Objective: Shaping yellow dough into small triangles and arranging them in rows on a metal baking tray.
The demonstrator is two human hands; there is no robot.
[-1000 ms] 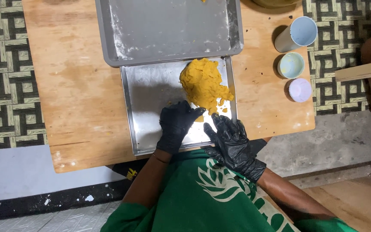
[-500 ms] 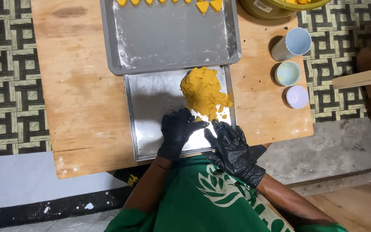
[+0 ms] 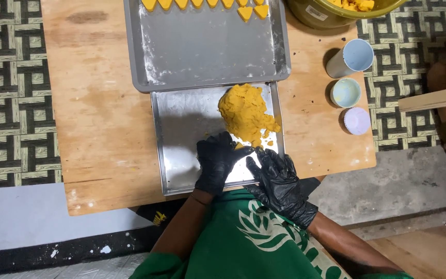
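A lump of yellow dough (image 3: 244, 113) lies on the near metal tray (image 3: 181, 134) on a wooden table. My left hand (image 3: 217, 159), in a black glove, rests on the tray with its fingertips at the dough's near edge, pinching a small yellow bit. Just right of it, my gloved right hand (image 3: 279, 181) sits over the tray's near right corner, fingers spread and nothing visible in it. Beyond, a larger grey tray (image 3: 207, 51) carries a row of small yellow shaped pieces (image 3: 202, 5) along its far edge.
A green bowl (image 3: 336, 10) with more yellow dough stands at the far right. Three small cups (image 3: 351, 90), pale blue, pale green and lilac, line the table's right side. A wooden plank (image 3: 434, 98) juts in from the right. Patterned floor surrounds the table.
The view has shifted so the far tray's row of yellow pieces and the green bowl come into sight. Both hands stay at the dough's near edge with little movement.
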